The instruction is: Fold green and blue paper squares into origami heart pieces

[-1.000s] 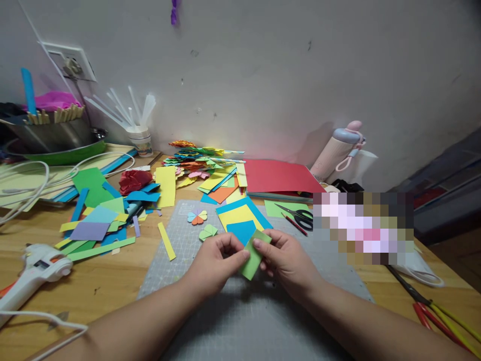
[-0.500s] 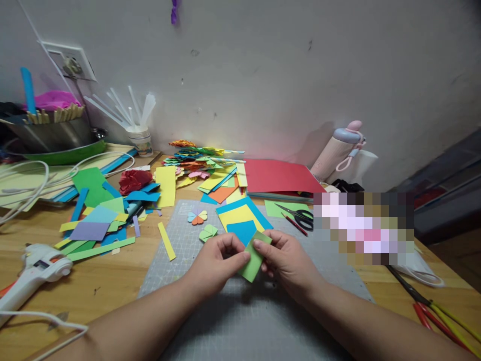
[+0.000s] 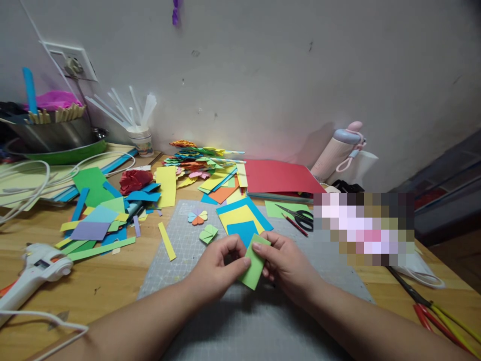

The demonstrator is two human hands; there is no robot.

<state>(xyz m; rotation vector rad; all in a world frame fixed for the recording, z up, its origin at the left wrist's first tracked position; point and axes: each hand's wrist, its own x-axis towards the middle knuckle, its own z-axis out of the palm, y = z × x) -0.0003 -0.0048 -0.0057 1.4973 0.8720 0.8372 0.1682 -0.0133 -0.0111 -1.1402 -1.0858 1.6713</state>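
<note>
Both hands meet over the grey cutting mat point(image 3: 188, 281): the left hand point(image 3: 216, 268) and right hand point(image 3: 287, 263) each pinch the light green paper strip point(image 3: 253, 265) between thumb and fingers, holding it tilted just above the mat. Just beyond the fingers lies a blue and yellow paper stack point(image 3: 242, 218), with a small folded green heart point(image 3: 209, 233) beside it. Black scissors point(image 3: 302, 216) lie farther right, and a white glue gun point(image 3: 35, 268) well off to the left.

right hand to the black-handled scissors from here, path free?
Probably yes. The scissors lie in the open just beyond the right hand, nothing between them. But that hand pinches the green paper with the left hand, so it must let go first.
</note>
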